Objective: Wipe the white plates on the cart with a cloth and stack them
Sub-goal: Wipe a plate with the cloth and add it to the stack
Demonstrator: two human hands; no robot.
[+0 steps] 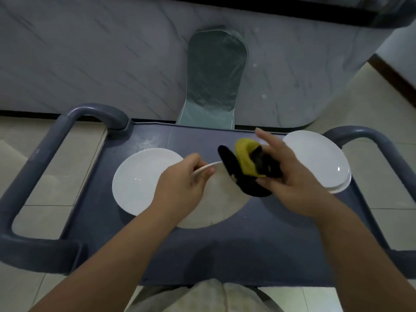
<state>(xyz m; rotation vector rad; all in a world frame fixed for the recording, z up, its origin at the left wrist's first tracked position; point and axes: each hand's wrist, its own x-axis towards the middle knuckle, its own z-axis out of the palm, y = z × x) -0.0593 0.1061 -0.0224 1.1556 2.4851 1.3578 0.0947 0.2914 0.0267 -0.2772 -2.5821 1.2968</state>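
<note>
My left hand (182,185) grips the far rim of a white plate (216,203) held tilted over the middle of the grey cart top (258,244). My right hand (286,174) holds a yellow and black cloth (245,167) bunched against that plate's upper right edge, with the index finger stretched out. Another white plate (139,181) lies flat on the cart to the left, partly under the held one. At the right end of the cart sits a short stack of white plates (317,158).
The cart has grey tubular handles on the left (45,154) and right (382,145). Behind it stands a marbled counter wall (101,64) with a grey-green chair back (216,75) against it. Pale floor tiles (371,97) surround the cart.
</note>
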